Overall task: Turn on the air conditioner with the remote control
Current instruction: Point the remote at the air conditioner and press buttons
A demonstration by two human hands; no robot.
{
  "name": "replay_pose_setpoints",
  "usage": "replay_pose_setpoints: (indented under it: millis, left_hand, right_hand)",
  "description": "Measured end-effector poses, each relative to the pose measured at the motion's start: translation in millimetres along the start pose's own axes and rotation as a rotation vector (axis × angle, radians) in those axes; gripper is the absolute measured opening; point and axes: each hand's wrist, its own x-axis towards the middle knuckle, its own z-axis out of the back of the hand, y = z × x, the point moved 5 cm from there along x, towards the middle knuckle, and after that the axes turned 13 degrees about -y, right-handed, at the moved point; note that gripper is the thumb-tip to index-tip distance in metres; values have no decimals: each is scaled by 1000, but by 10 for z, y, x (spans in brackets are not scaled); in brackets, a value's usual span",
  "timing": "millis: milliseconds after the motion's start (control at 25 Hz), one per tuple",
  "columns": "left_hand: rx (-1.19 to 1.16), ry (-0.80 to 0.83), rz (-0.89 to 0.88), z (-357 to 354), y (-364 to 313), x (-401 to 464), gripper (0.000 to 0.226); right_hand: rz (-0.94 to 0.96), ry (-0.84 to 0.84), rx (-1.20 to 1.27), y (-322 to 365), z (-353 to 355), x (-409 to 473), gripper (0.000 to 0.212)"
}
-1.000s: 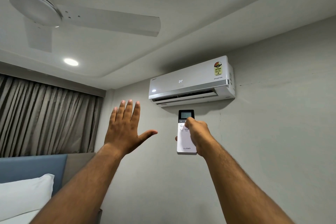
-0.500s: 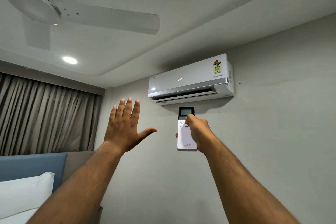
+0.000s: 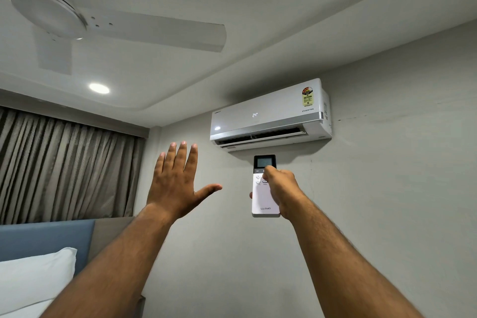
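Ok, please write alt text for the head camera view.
The right hand points a white remote control up at a wall air conditioner showing 24. The left hand is raised open beside it, with a ceiling fan overhead.

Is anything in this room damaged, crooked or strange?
Nothing is broken or spilled. Only a thin dark line marks the grey wall right of the white wall-mounted air conditioner, perhaps a crack or scuff.
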Motion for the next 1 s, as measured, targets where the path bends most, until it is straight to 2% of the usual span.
replay_pose_setpoints:
  millis: [1000]
  left_hand:
    - [-1,1,5,23,-2,-5,115]
  right_hand:
    - [21,13,16,32,6,-14,8]
